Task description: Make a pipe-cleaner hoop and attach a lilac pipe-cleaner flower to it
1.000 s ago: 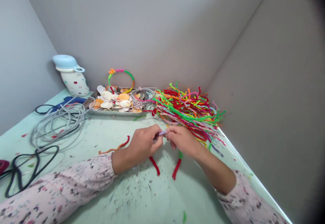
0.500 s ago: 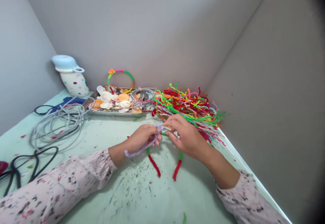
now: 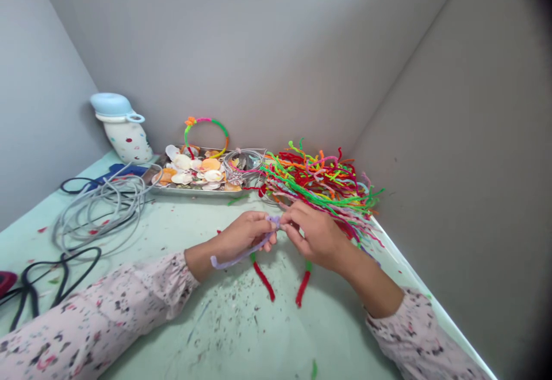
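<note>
My left hand (image 3: 250, 233) pinches a lavender pipe cleaner (image 3: 237, 260), whose long tail hangs down to the left under my palm. A small bent bunch of the same lavender sits at my left fingertips. My right hand (image 3: 317, 233) meets it there, thumb and fingers closed on the lavender piece's end. Below my hands, two ends of a headband-like arc of pipe cleaner (image 3: 264, 281) show, red at the tips with green above; its upper part is hidden behind my hands.
A metal tray (image 3: 194, 192) of seashells stands at the back, with a colourful pipe-cleaner hoop (image 3: 207, 120) propped on it. Right of it lies a heap of pipe cleaners (image 3: 319, 184). At left are grey cord (image 3: 99, 213), black cord (image 3: 64, 265) and a bottle (image 3: 127, 138).
My right fingers have come closer to my left fingertips and closed on the lavender pipe cleaner's end. The left hand has hardly moved.
</note>
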Tool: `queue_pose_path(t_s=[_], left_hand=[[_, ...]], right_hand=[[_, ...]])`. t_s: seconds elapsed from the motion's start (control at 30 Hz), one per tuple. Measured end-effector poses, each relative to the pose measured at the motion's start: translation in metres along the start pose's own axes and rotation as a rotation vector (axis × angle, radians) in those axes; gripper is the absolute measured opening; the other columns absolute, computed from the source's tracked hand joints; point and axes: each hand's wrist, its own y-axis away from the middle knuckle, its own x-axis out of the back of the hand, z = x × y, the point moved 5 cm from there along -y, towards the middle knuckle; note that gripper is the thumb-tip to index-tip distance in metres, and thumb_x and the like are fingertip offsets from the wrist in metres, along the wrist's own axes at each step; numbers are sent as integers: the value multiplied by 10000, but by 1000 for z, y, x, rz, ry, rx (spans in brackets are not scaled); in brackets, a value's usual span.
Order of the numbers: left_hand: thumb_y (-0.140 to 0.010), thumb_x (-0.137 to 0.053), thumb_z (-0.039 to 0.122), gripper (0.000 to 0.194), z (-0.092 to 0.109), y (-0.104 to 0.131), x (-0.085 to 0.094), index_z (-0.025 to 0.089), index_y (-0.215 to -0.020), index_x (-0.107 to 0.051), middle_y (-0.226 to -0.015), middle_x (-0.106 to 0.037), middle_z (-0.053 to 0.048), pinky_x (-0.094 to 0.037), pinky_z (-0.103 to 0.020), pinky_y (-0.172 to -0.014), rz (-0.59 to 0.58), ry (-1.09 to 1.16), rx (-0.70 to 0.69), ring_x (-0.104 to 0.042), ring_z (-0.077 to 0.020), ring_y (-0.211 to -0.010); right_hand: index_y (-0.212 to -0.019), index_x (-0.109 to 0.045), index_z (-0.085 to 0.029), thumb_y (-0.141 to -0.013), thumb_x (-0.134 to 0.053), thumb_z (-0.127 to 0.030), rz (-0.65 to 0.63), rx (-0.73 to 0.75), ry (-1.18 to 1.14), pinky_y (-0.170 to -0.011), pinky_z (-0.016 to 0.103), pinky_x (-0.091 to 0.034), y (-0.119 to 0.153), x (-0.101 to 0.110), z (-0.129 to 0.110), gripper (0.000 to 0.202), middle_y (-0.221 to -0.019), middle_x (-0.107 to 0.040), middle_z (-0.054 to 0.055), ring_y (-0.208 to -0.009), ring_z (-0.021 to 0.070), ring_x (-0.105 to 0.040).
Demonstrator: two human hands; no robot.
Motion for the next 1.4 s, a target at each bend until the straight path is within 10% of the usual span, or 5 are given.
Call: queue_pose_path(t_s=[0.37,0.53,0.73,0.97,1.4], left_hand=[[-825,-508,251,99,23,23,-6,186,-751,-501,-598,-509,36,-300,-229,-531,271,-933,-453,-432,-101,-546],[-836,-517,296,134,20,18,-6,183,-773,-481,-638,-557,28,-351,-223,-544,242,-601,-388,-488,-103,-560],[-762,-597,270,144,5,1,0,141,-740,-537,-612,-595,5,-386,-212,-489,127,57,-93,-514,-82,-466],[-739,-599,265,142,-2,0,-2,126,-711,-593,-594,-577,-8,-357,-206,-436,-4,192,-6,-512,-80,-445],[-812,-536,263,139,20,26,-12,186,-714,-474,-577,-450,51,-262,-238,-522,273,-850,-457,-380,-94,-530]], right_hand=[[-652,-525,-163,-703,-541,-276,-219,-854,-1137,-389,209,-185,6,-40,17,125,-547,-486,-44,-409,60,-425],[-741,-587,-149,-738,-611,-350,-260,-740,-1143,-410,190,-254,4,-28,18,203,-633,-535,-21,-483,62,-466],[-1044,-604,-205,-802,-599,-206,55,-258,-366,-687,268,-467,-4,6,11,243,-1014,-592,55,-783,131,-562],[-1007,-612,-209,-900,-491,-186,77,60,-66,-823,320,-467,-2,3,-1,163,-1011,-606,78,-961,184,-566],[-713,-520,-188,-879,-474,-364,-311,-625,-695,-477,227,-292,5,-18,11,246,-518,-535,-37,-457,91,-396]])
